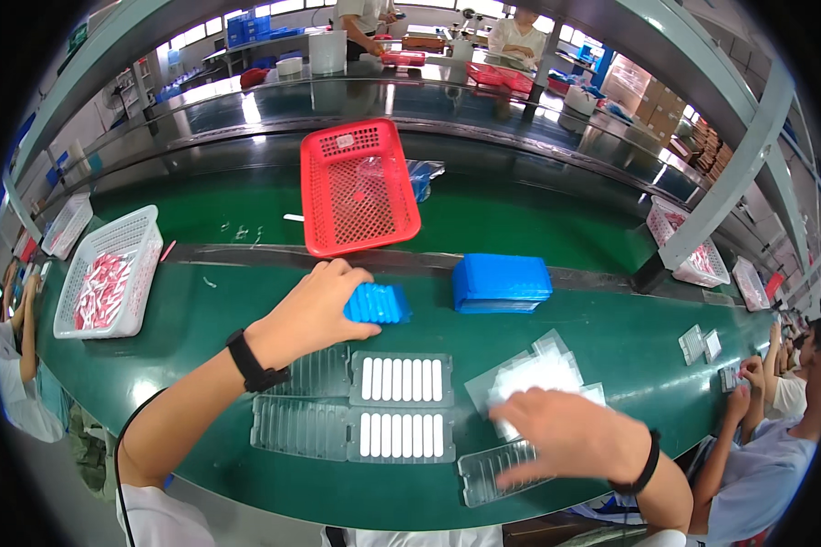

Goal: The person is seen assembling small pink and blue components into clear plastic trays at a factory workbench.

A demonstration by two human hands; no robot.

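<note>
My left hand [315, 301] is closed around a small row of blue ridged pieces [379, 304], held at the middle of the green table. My right hand [579, 433], somewhat blurred, has its thumb and fingers spread above a clear plastic tray [493, 474], partly covering it. Beside those fingers lies a loose pile of clear, whitish plastic sheets or trays [538, 369]. Between my hands, two opened clear blister cases lie one above the other. Rows of white oblong pieces fill the right half of the upper case [401, 379] and of the lower case [401, 436]; their left halves show bare grooves.
A blue block-shaped stack [502, 283] stands right of centre. Behind it is a red mesh basket [315, 205]. A white basket [141, 273] of pink-and-white pieces sits at left, another white basket [716, 269] at right near a metal post [739, 182]. Other people work around.
</note>
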